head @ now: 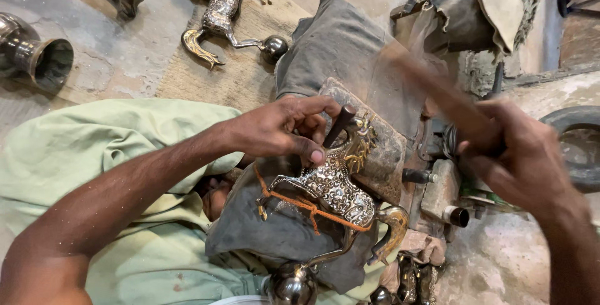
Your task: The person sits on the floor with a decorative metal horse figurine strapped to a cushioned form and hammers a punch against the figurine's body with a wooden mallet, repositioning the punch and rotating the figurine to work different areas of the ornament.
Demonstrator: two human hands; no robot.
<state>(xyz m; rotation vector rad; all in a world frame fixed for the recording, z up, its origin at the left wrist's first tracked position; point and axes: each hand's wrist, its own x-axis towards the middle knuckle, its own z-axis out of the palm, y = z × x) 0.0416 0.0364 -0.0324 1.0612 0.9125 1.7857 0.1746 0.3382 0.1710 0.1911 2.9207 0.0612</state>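
A: Left hand (284,127) first. Grasping what?

B: Pinches a short dark punch (339,125) between thumb and fingertips, with the tip set down at the gilded mane of a metal horse figurine (337,186).

A: And the right hand (525,155)?

B: Clenches round a wooden handle (431,86), raised off to the right and well apart from the punch. Blurs badly, so cannot tell what sort of head sits on it.

A: Where does the horse lie?

B: Rests on its side just under the left hand, neck propped against a worn block (384,155), body on a dark cloth pad (275,230) over the lap. Carries an orange cord (306,206) tied across its body and legs.

A: How far along, judging by the metal?

B: Looks well advanced. Shows dense silver patterning over the whole trunk, and gold on the mane and on the tail near the lower edge. Leaves the legs smooth and plain. Seems to have only the head and mane end under the tool. Cannot say how much of the hidden side is worked.

A: And further out?

B: Shows a pale green garment (125,155) beneath the left arm and a grey cloth (344,36) beyond the block. Finds a second horse (219,5) of the same kind lying on the floor at the top, and a dark metal vase (31,55) on its side at the far left. Catches a black ring (578,145) at the right edge.
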